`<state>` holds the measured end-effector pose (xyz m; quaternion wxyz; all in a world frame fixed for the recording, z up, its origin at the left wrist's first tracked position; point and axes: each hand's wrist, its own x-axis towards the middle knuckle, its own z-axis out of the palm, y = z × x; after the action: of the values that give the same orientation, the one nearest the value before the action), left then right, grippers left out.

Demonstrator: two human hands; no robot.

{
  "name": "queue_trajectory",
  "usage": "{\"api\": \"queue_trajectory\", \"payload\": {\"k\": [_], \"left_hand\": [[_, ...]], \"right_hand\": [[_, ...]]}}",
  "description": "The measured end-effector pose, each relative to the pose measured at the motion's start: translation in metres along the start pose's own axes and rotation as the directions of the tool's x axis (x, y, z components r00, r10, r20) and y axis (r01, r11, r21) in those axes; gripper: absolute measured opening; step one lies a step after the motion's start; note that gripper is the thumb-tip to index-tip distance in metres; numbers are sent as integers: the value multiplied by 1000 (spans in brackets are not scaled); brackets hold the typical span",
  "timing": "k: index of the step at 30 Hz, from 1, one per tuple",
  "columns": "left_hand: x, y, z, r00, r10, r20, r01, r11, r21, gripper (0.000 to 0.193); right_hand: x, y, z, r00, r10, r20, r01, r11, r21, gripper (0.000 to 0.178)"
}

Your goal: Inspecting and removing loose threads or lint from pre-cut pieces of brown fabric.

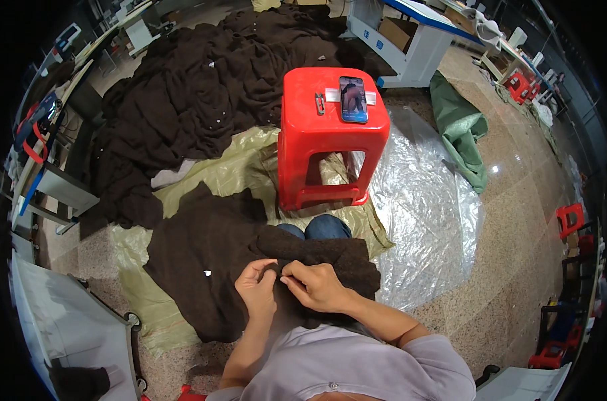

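A dark brown knit garment (203, 254) lies across my lap and spreads to the left over the floor covering. My left hand (257, 287) pinches a small fold of it between thumb and fingers. Close beside it, my right hand (315, 286) is closed with its fingertips on the same fold. Whether anything small sits between the fingertips is hidden. In front of my knees stands a red plastic stool (303, 130). On its seat rest a phone (354, 100) with a lit screen and a small pair of thread snips (320, 103).
A big heap of dark brown garments (176, 100) fills the far left. Yellowish sheeting (139, 287) lies under me, clear plastic (423, 220) to the right, and a green tarp (458, 127) beyond. A grey wheeled cabinet (76, 321) stands at near left, a blue-edged worktable (417, 57) at far right.
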<state>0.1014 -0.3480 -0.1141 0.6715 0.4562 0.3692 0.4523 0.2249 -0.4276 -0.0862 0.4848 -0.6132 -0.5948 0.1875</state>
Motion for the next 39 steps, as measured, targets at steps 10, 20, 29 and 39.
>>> {"api": "queue_trajectory", "payload": {"k": [10,20,29,39], "left_hand": [[36,50,-56,923,-291,250,340,923,-181,14],[21,61,-28,939,-247,241,300,929,-216,11],[44,65,4,946,-222,235,272,940,-206,7],[48,58,0,940,-240,241,306,905,-295,10]], "right_hand": [[-24,45,-75,970,242,38,-236,965,-118,21],[-17,18,-75,753,555,-355,-230,727,647,32],[-8,5,-75,821,98,-562,-143,989,-36,26],[-6,20,-74,804,-262,-534,164,961,-224,36]]}}
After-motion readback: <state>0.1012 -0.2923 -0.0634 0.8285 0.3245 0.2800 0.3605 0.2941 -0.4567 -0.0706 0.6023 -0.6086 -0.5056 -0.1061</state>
